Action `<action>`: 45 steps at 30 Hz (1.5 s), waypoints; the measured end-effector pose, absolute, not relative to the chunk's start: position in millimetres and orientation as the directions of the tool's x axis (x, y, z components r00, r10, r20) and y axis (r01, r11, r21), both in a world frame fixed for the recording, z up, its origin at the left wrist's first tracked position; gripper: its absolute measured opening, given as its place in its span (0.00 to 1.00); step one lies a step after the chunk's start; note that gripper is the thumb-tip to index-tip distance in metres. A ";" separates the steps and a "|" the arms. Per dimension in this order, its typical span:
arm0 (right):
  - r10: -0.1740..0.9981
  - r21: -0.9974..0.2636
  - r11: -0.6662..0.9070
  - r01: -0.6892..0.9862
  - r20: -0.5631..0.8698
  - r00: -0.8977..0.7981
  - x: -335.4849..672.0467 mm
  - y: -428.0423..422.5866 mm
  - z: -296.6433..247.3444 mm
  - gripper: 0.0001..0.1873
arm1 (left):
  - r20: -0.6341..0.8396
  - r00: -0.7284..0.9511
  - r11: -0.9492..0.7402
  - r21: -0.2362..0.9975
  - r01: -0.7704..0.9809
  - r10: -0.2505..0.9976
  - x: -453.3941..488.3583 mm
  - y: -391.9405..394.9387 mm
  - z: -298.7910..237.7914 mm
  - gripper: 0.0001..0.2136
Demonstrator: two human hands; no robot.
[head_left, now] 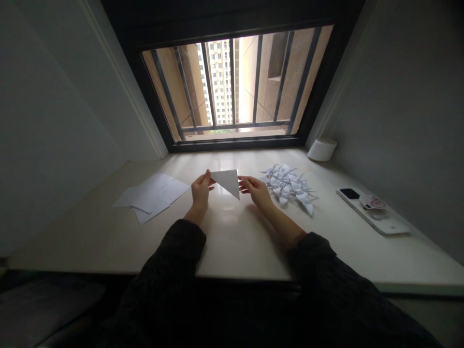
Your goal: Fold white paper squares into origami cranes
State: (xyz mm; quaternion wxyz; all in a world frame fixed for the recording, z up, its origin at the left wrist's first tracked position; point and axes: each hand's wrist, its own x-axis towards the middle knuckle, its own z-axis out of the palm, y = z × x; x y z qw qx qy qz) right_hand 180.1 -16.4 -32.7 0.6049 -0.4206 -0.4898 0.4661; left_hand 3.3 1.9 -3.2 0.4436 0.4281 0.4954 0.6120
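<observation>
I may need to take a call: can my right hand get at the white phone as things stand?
Probably yes: your right hand is at the edge of the folded paper, and the white phone lies farther right. The paper figures lie partly in between, but look low enough to reach over.

a white phone (389,225) with a pinkish round grip (373,202) is lying at right; a white rounded object (322,150) is sitting far right. a dark window frame (235,143) is enclosing bars (257,79), with a tall building (220,72) showing beyond.
</observation>
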 end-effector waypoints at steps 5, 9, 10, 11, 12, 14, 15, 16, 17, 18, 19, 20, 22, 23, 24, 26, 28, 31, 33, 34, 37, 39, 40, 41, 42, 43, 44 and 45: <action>0.961 -0.955 0.277 -0.108 0.272 0.058 176.3 -19.3 -33.9 0.21 | 0.101 -0.169 -0.113 0.991 -0.065 0.980 5.4 3.6 -8.6 0.22; 0.922 -0.920 0.388 -0.056 0.386 0.033 177.5 -24.5 -29.8 0.28 | 0.177 -0.040 -0.175 0.983 0.051 0.983 7.8 0.9 -11.3 0.25; 0.910 -0.910 0.414 -0.010 0.414 0.027 179.0 -25.0 -29.0 0.27 | 0.240 -0.025 -0.236 0.966 0.103 0.971 7.6 -0.7 -10.1 0.27; 0.898 -0.898 0.437 0.056 0.439 0.030 181.0 -25.0 -28.3 0.23 | 0.322 -0.010 -0.316 0.933 0.170 0.947 6.9 -2.6 -7.9 0.30; 0.887 -0.882 0.453 0.133 0.460 0.027 183.2 -24.8 -27.8 0.18 | 0.417 0.013 -0.406 0.877 0.258 0.909 5.7 -4.7 -4.7 0.34; 0.864 -0.836 0.482 0.264 0.503 0.016 187.6 -23.9 -27.1 0.14 | 0.594 0.180 -0.604 0.660 0.448 0.784 2.1 -8.6 3.9 0.39; 0.854 -0.813 0.494 0.307 0.520 0.003 189.5 -23.6 -26.8 0.15 | 0.637 0.296 -0.681 0.523 0.512 0.712 -0.2 -10.2 8.5 0.40; 0.846 -0.795 0.504 0.336 0.533 -0.008 191.3 -23.3 -26.4 0.16 | 0.646 0.397 -0.733 0.402 0.549 0.651 -2.5 -11.2 13.0 0.41; 0.841 -0.784 0.511 0.354 0.540 -0.018 192.7 -23.0 -26.0 0.17 | 0.646 0.464 -0.762 0.307 0.570 0.607 -5.0 -11.8 16.8 0.41; 0.841 -0.778 0.511 0.366 0.541 -0.024 194.0 -22.8 -25.7 0.18 | 0.644 0.501 -0.775 0.242 0.584 0.578 -7.3 -11.9 19.9 0.39; 0.842 -0.776 0.508 0.374 0.539 -0.024 195.1 -22.5 -25.6 0.18 | 0.647 0.524 -0.785 0.198 0.587 0.554 -9.5 -11.5 22.0 0.35; 0.843 -0.775 0.504 0.381 0.538 -0.020 196.1 -22.0 -25.6 0.18 | 0.648 0.538 -0.790 0.166 0.590 0.538 -11.4 -10.8 23.2 0.31; 0.843 -0.776 0.496 0.389 0.538 -0.003 197.9 -20.3 -26.2 0.17 | 0.658 0.541 -0.788 0.133 0.601 0.524 -14.6 -9.1 23.6 0.22; 0.845 -0.781 0.489 0.389 0.534 0.010 198.7 -19.2 -26.8 0.17 | 0.661 0.537 -0.781 0.123 0.612 0.525 -15.8 -8.4 23.1 0.19; 0.850 -0.790 0.477 0.385 0.527 0.029 199.5 -18.0 -27.5 0.17 | 0.662 0.529 -0.771 0.117 0.626 0.531 -16.8 -7.8 22.4 0.16; 0.868 -0.823 0.429 0.372 0.489 0.080 201.2 -15.4 -28.9 0.17 | 0.661 0.510 -0.745 0.114 0.657 0.550 -18.0 -7.2 20.8 0.11; 0.897 -0.868 0.361 0.341 0.423 0.130 202.6 -13.1 -29.9 0.19 | 0.661 0.486 -0.720 0.122 0.683 0.572 -18.9 -6.2 19.5 0.08; 0.932 -0.933 0.278 0.228 0.319 0.170 203.9 -10.9 -30.0 0.22 | 0.699 0.395 -0.689 0.192 0.699 0.595 -20.9 -2.8 18.5 0.06; 0.948 -0.963 0.246 0.106 0.262 0.181 204.0 -10.1 -29.4 0.24 | 0.725 0.334 -0.697 0.275 0.662 0.603 -22.9 0.1 18.7 0.06; 0.955 -0.972 0.231 0.040 0.235 0.183 203.8 -9.7 -29.1 0.25 | 0.724 0.329 -0.714 0.315 0.625 0.607 -23.9 1.2 19.0 0.07; 0.972 -0.974 0.185 -0.132 0.162 0.169 203.7 -8.7 -28.5 0.27 | 0.666 0.405 -0.756 0.392 0.524 0.626 -25.8 1.7 19.4 0.07; 0.978 -0.967 0.163 -0.194 0.132 0.164 204.4 -7.9 -28.7 0.27 | 0.609 0.452 -0.749 0.419 0.514 0.651 -25.5 -0.2 18.0 0.07; 0.979 -0.965 0.156 -0.209 0.122 0.163 204.9 -7.4 -29.1 0.27 | 0.585 0.456 -0.735 0.437 0.519 0.670 -25.0 -1.5 16.9 0.07; 0.980 -0.964 0.150 -0.218 0.115 0.163 205.4 -6.8 -29.7 0.27 | 0.566 0.448 -0.716 0.462 0.523 0.692 -24.4 -3.0 15.7 0.08; 0.980 -0.964 0.146 -0.223 0.110 0.164 206.0 -6.2 -30.3 0.27 | 0.552 0.433 -0.698 0.492 0.520 0.712 -23.8 -4.4 14.7 0.08; 0.981 -0.963 0.142 -0.228 0.106 0.164 206.5 -5.5 -31.0 0.27 | 0.541 0.420 -0.682 0.523 0.511 0.729 -23.1 -5.7 13.9 0.09; 0.981 -0.963 0.138 -0.233 0.102 0.163 206.9 -4.8 -31.6 0.27 | 0.532 0.411 -0.671 0.549 0.498 0.740 -22.6 -6.9 13.6 0.09; 0.982 -0.962 0.134 -0.237 0.097 0.164 207.2 -4.2 -32.0 0.27 | 0.528 0.405 -0.664 0.571 0.482 0.747 -22.1 -7.8 13.7 0.08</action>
